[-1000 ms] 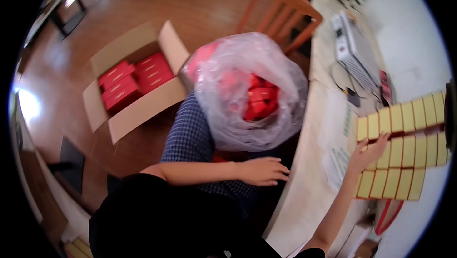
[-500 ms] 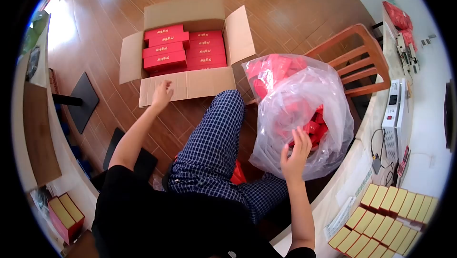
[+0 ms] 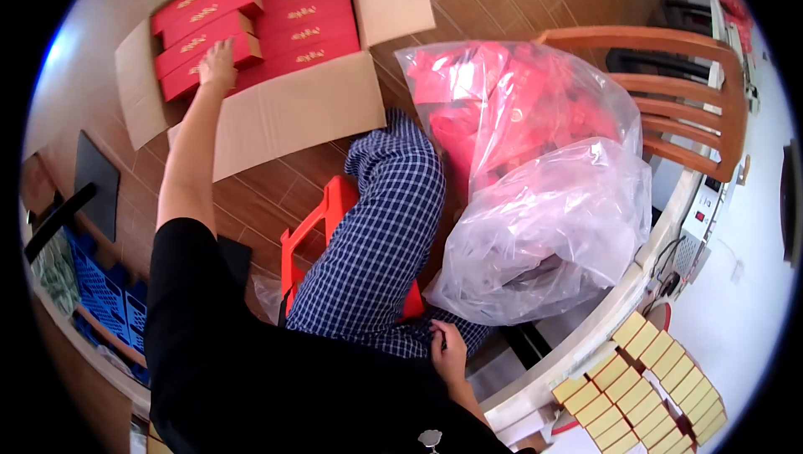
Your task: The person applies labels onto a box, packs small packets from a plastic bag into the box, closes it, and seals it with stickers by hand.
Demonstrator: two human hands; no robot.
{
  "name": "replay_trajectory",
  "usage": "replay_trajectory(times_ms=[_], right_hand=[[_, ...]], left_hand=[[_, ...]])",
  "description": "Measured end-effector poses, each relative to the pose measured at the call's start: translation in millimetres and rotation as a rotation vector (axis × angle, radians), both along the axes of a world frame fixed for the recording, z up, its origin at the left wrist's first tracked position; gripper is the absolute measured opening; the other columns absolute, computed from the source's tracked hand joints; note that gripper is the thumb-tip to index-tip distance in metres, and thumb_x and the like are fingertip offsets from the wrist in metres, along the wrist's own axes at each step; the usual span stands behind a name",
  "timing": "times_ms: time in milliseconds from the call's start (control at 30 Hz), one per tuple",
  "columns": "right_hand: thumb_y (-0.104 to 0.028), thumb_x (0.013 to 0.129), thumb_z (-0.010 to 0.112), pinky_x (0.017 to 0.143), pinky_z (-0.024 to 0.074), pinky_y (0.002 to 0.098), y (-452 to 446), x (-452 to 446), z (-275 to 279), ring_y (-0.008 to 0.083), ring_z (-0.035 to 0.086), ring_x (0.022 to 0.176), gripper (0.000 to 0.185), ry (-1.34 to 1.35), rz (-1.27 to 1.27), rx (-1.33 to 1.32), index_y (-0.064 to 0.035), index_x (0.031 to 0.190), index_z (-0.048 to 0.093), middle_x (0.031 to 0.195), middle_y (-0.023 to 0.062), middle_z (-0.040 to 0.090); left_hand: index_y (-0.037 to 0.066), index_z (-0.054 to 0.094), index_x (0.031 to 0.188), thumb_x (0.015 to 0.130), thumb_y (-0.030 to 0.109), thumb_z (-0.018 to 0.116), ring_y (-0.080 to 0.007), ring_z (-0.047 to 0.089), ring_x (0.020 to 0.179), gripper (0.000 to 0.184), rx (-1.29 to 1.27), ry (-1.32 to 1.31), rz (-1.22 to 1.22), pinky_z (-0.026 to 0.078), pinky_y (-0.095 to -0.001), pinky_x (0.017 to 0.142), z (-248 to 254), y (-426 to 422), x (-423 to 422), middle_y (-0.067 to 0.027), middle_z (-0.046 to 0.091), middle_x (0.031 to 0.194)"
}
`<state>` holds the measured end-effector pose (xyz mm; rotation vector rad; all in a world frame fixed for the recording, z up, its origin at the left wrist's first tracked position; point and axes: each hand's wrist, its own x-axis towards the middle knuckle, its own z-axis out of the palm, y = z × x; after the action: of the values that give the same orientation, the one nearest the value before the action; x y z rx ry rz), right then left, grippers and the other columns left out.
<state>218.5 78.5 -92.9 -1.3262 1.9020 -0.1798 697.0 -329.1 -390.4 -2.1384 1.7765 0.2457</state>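
My left hand point(image 3: 219, 66) reaches into the cardboard carton point(image 3: 288, 119) and rests on the near end of a red box point(image 3: 194, 77), fingers stretched over it. Several red boxes with gold lettering lie in two columns there, such as one at the right point(image 3: 305, 12). My right hand point(image 3: 450, 352) is by my lap, beside the checked trousers point(image 3: 385, 220), fingers loosely bent and apart with nothing seen in them. In front of it stands a clear plastic bag point(image 3: 544, 245) with red pieces point(image 3: 519, 102) inside; its crumpled opening faces me.
A wooden chair point(image 3: 694, 102) stands behind the bag. Rows of yellow-and-red boxes point(image 3: 627, 387) sit on the white table point(image 3: 535, 387) at right. Under me is an orange-red stool point(image 3: 314, 220). A blue crate point(image 3: 100, 278) and a black table foot point(image 3: 99, 186) are at left.
My left hand has moved from the carton's front flap onto a red box. My right hand has left the bag's opening and come back to my lap. The view has shifted closer to the carton.
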Motion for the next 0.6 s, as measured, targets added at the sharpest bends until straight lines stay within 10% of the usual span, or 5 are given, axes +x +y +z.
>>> replay_trajectory(times_ms=[267,367,600], right_hand=[[-0.008,0.091,0.056,0.067,0.0517,0.0364,19.6,-37.4,-11.8,0.0289,0.067,0.072,0.013,0.154,-0.275,0.37,0.0026,0.096,0.061,0.081,0.0184,0.067],[-0.016,0.089,0.059,0.064,0.0488,0.0471,23.4,-40.4,-13.5,0.0433,0.062,0.073,0.022,0.248,-0.281,0.424,0.0055,0.093,0.06,0.08,0.0275,0.063],[-0.016,0.09,0.059,0.065,0.049,0.0455,18.9,-34.9,-5.2,0.0406,0.063,0.073,0.021,0.129,-0.409,0.43,0.0017,0.101,0.057,0.083,0.0238,0.063]], left_hand=[[0.019,0.023,0.15,0.074,0.012,0.074,-0.0287,0.043,0.128,0.092,0.066,-0.138,-0.067,0.039,-0.0435,0.105,-68.8,-22.0,8.4,-0.0113,0.037,0.142],[0.018,0.029,0.145,0.084,0.013,0.061,-0.0286,0.044,0.128,0.069,0.011,-0.161,-0.09,0.042,-0.0437,0.101,-107.5,-28.9,29.5,-0.0104,0.04,0.139],[0.011,0.033,0.139,0.086,0.013,0.061,-0.0296,0.045,0.126,0.06,-0.068,-0.048,-0.067,0.042,-0.0494,0.101,-83.3,3.2,4.6,-0.0105,0.045,0.136]])
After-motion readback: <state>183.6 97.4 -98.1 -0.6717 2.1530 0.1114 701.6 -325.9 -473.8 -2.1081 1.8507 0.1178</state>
